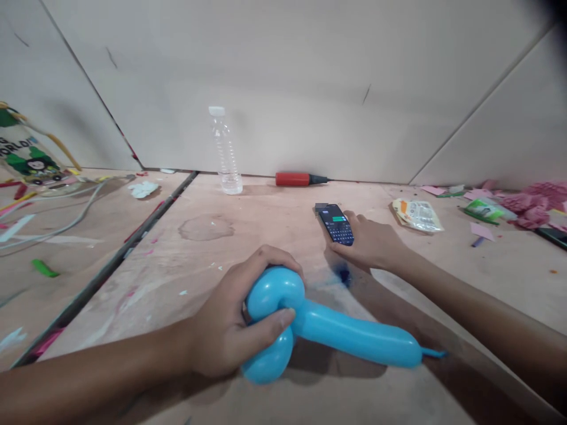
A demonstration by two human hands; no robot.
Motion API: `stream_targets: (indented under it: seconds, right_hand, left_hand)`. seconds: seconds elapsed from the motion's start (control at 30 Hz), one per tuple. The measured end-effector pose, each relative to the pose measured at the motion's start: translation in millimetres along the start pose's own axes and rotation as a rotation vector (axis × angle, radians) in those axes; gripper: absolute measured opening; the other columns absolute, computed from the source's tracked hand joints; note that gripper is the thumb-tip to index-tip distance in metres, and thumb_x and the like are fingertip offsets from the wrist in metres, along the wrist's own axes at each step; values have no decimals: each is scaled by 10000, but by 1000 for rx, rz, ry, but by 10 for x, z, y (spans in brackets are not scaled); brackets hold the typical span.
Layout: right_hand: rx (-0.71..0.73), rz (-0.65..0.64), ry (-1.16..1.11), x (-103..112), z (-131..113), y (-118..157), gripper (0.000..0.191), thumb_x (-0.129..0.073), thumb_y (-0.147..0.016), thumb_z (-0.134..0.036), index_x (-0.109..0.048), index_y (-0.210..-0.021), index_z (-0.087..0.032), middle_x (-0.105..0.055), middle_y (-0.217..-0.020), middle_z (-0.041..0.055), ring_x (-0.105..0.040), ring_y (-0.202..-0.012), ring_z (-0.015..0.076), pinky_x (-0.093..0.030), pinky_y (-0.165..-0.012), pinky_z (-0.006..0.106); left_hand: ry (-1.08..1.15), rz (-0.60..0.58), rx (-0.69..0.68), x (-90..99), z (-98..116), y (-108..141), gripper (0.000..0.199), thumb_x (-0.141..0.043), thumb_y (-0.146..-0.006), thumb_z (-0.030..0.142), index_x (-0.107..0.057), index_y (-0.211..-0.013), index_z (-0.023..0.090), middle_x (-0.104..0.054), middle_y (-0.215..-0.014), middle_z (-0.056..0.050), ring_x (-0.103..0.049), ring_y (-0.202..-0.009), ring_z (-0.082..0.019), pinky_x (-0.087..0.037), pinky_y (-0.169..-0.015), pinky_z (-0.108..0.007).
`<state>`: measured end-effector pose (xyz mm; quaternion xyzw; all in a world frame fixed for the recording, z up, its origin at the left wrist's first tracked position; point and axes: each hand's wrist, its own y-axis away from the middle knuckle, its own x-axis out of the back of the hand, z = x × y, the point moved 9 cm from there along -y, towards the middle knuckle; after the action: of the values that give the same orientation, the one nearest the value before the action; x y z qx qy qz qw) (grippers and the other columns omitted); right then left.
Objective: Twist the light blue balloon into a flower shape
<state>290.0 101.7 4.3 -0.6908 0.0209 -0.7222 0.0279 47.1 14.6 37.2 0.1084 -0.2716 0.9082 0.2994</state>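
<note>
My left hand [239,319] is wrapped round the twisted end of a light blue modelling balloon [358,332], its thumb pressed over the rounded loops. The balloon's long straight section points right and ends in a thin uninflated tip. Further off, my right hand [374,239] grips the right edge of a smartphone [335,224], with the thumb at its lower edge and the fingers along the far side. A keyboard and message bubbles show on the lit screen. Whether the phone is raised off the wooden surface I cannot tell.
Against the pale wall stand a clear bottle [227,156] and a lying red hand pump [293,179]. A plastic packet [416,215] lies right of the phone, near pink material [535,203]. At left are a printed bag [33,150], cables and a dark gap [119,260] between boards.
</note>
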Motion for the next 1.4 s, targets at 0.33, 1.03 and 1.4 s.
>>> stream_targets:
  seconds: [0.33,1.03,1.4]
  right_hand:
    - [339,-12,-469,479,-694,591,420,-550,-1003,-560,-644,-1285,-265,-756,-1151,69,-704,-993,282,-495,-816,385]
    - [443,-110,-337,38,-1043,913,163,-490,-1005,-260,-622,-1049,-176,-757,-898,80,-683,-777,251,-304,-624,311]
    - [515,-94,-349,106,-1202,1009,223,-561,-992,-300,-589,-1181,-186,-772,-1027,84,-720,-851,273,-317,-654,328]
  left_hand:
    - [-202,237,56,329,-72,-124,267,-654,-923,313,-570,-1167,244,-641,-1091,-27,-628,-983,-233,-516,-852,-387]
    - [-185,143,35,254,-62,-143,237,-639,-922,302,-566,-1139,240,-616,-1074,-10,-613,-989,-219,-480,-868,-377]
    - [-267,13,5,86,-70,-80,278,-632,-946,318,-550,-1195,228,-645,-1107,-16,-641,-975,-207,-507,-857,-348]
